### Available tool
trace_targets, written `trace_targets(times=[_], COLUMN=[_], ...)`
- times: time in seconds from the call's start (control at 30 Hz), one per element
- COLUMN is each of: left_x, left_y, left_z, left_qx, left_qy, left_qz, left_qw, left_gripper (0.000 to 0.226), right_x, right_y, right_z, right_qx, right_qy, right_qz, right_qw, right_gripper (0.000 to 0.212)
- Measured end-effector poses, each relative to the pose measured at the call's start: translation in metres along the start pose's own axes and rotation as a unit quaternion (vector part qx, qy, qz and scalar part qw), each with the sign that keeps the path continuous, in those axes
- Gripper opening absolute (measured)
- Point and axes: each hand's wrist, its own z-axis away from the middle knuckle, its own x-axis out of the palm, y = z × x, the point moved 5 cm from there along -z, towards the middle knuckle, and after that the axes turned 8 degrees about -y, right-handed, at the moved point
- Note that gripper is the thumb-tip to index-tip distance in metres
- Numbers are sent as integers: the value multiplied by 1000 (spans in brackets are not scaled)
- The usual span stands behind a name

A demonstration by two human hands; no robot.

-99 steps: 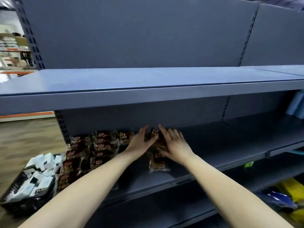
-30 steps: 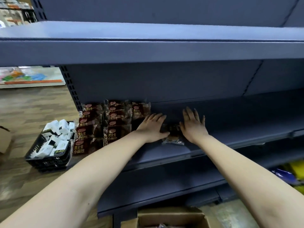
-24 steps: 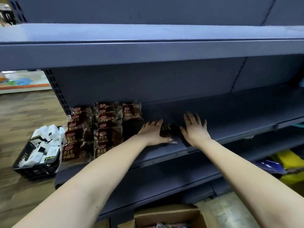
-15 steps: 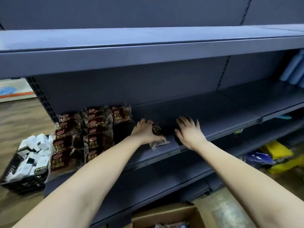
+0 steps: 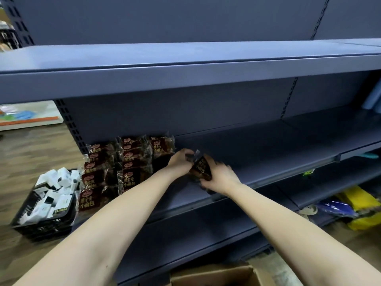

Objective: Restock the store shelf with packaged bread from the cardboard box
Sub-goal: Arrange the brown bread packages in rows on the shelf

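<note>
**Bread packet** (image 5: 201, 167): dark wrapper, printed face showing toward the camera. It is sitting between both hands over the front half of the shelf (image 5: 268, 149), just right of the stocked rows. Its long axis is running diagonally, the far end pointing toward the shelf's back left and the near end toward the front edge. Whether it is touching the shelf cannot be told.

**Left hand** (image 5: 179, 159): the grip is pinching the packet's far crimped end, fingers curled.

**Right hand** (image 5: 219, 175): the grip is wrapping the packet's near right side. The fingers are blurred.

**Stocked bread packets** (image 5: 115, 168): these are lying in rows at the shelf's left end, labels up, reaching from the front edge to the back panel.

**Cardboard box** (image 5: 216, 275): it is standing open on the floor below the shelf's front edge.

**Black crate** (image 5: 41, 228): it is holding white boxes and resting on the floor off the shelf's left end.
</note>
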Motion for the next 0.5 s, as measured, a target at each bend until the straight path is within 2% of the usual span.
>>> trace_targets(times=[0.1, 0.23, 0.37, 0.43, 0.5], left_x=[-12, -33, -66, -83, -96], left_y=[-1, -7, -24, -38, -56], left_z=[7, 20, 32, 36, 36], left_qx=[10, 35, 25, 14, -12], left_qy=[5, 37, 106, 146, 153], left_qz=[-18, -132, -235, -277, -303], left_qw=[1000, 990, 966, 950, 941], left_gripper=[38, 40, 54, 59, 62], right_x=[-6, -11, -11, -7, -3], right_y=[-12, -32, -53, -64, -75], right_z=[-8, -21, -39, -49, -57], right_qx=[-33, -101, -90, -80, -80], right_qy=[43, 102, 83, 73, 69], right_qz=[10, 38, 117, 119, 103], right_qw=[998, 989, 985, 987, 989], right_gripper=[77, 66, 65, 66, 67])
